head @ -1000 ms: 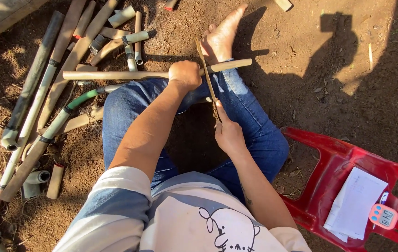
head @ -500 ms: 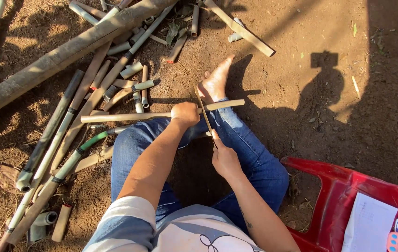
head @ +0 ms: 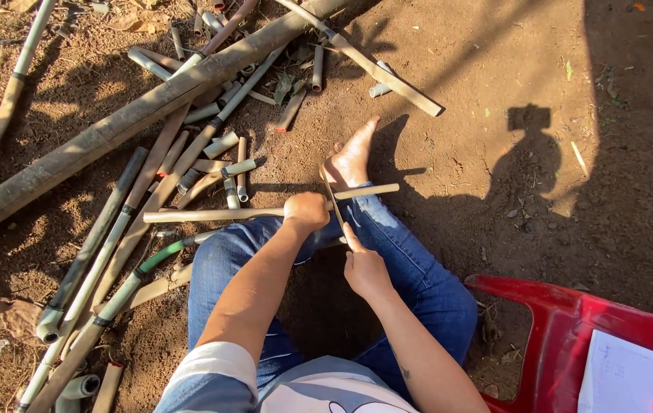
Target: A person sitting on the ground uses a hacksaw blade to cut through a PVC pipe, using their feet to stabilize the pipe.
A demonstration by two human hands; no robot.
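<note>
I sit on bare dirt with my legs in blue jeans stretched forward and one bare foot (head: 353, 157) ahead. My left hand (head: 306, 211) grips a long thin bamboo stick (head: 219, 215) that lies crosswise over my knees. My right hand (head: 364, 268) holds the handle of a narrow blade (head: 331, 195), forefinger along it. The blade crosses the stick just right of my left hand.
Many cut bamboo poles and short offcuts (head: 150, 153) lie on the ground to the left and ahead, with one thick pole (head: 135, 118) laid diagonally. A red plastic chair (head: 571, 329) with a sheet of paper (head: 621, 375) stands at lower right.
The view has tilted upward, showing more of the far poles. Both hands keep their grip on the stick and blade, which stay crossed over my knees.
</note>
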